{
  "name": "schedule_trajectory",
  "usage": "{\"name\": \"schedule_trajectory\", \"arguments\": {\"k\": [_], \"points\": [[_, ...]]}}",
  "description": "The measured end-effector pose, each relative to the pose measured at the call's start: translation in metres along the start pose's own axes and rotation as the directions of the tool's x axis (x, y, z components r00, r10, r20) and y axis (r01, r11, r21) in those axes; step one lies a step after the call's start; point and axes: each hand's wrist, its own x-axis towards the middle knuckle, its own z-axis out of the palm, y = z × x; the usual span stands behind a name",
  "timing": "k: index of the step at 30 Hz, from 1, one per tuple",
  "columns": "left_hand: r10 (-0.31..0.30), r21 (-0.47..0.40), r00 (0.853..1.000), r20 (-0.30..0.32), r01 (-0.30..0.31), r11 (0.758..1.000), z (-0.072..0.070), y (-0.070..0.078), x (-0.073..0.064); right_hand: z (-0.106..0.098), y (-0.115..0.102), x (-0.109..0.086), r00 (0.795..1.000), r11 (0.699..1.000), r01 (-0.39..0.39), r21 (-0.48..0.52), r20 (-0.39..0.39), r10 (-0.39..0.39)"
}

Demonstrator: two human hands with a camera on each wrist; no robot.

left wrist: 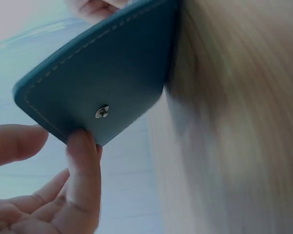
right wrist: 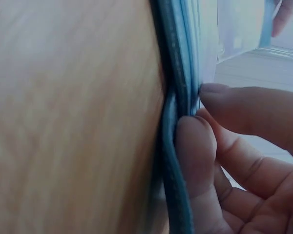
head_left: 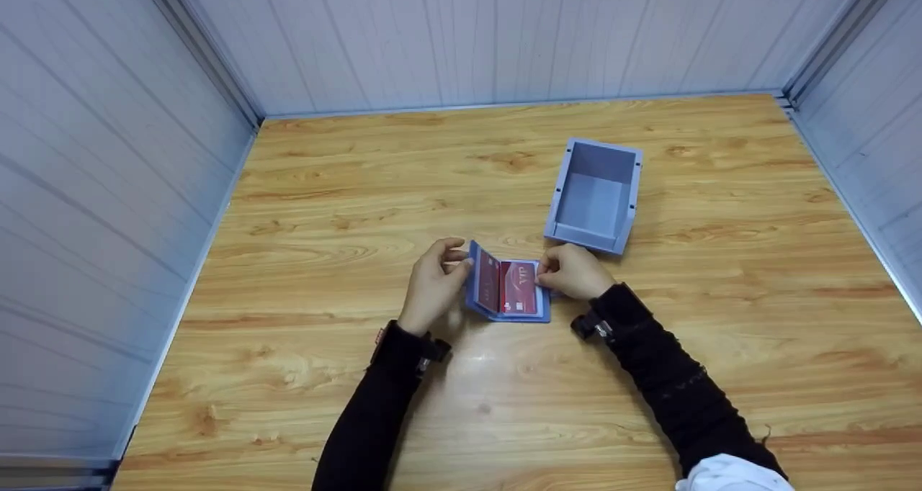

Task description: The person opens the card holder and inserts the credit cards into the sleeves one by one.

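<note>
A small blue card holder (head_left: 473, 289) lies spread like a book on the table, its left side raised. A red card (head_left: 520, 296) with "VIP" lettering shows on the flat right side, and another red card (head_left: 488, 282) faces it. My left hand (head_left: 433, 282) pinches the outer edge of the raised cover between thumb and finger. That cover has pale stitching and a metal snap (left wrist: 102, 111) in the left wrist view. At the right edge, my right hand (head_left: 576, 271) pinches the clear sleeves, its finger beside the blue strap (right wrist: 172, 161).
Just behind my right hand stands a grey plastic bin (head_left: 594, 203) with nothing visible inside. The wood-grain table (head_left: 346, 188) is bounded by a white panel wall (head_left: 461, 44) at the back and panels at both sides.
</note>
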Motion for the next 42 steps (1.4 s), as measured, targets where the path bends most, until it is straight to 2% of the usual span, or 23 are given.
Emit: {"name": "schedule_trajectory", "arguments": {"k": [4,8,11,14,18,23,27,29,33,38,42], "points": [[0.042,0.010,0.997,0.059,-0.043,0.999,0.008,0.001,-0.002,-0.001,0.000,0.000,1.000,1.000,0.010,-0.011,-0.003,-0.010],[0.043,0.046,0.989,0.139,-0.049,0.998,0.016,0.001,-0.006,0.000,0.001,0.001,1.000,1.000,0.015,-0.013,-0.006,-0.015],[0.036,0.107,0.981,0.189,-0.057,0.993,0.023,0.000,-0.009,0.000,0.001,0.001,1.000,1.000,0.016,-0.014,-0.006,-0.016],[0.070,0.195,0.971,0.229,-0.117,0.974,0.029,0.000,-0.013,0.000,0.001,0.001,1.000,1.000,0.015,-0.016,-0.007,-0.015],[0.153,0.348,0.957,0.247,-0.234,0.908,0.036,0.001,-0.018,0.000,0.001,0.001,1.000,1.000,0.012,-0.014,-0.005,-0.012],[0.204,0.474,0.942,0.268,-0.313,0.823,0.044,0.002,-0.022,0.000,0.002,0.001,1.000,1.000,0.007,-0.001,0.002,-0.007],[0.217,0.530,0.930,0.298,-0.350,0.772,0.049,0.003,-0.023,0.000,0.002,0.001,1.000,1.000,0.013,0.015,0.004,-0.014],[0.224,0.566,0.925,0.307,-0.366,0.739,0.052,0.004,-0.024,-0.001,0.002,0.001,1.000,0.999,0.024,0.021,0.001,-0.024],[0.242,0.655,0.921,0.306,-0.388,0.649,0.061,0.004,-0.026,-0.001,0.002,0.001,0.999,0.999,0.032,0.022,-0.006,-0.032],[0.239,0.753,0.925,0.295,-0.379,0.539,0.072,0.006,-0.026,-0.001,0.003,0.002,1.000,1.000,0.021,0.012,-0.003,-0.021],[0.277,0.799,0.915,0.292,-0.393,0.455,0.079,0.006,-0.027,-0.001,0.005,0.001,1.000,1.000,0.020,0.007,0.001,-0.020]]}}
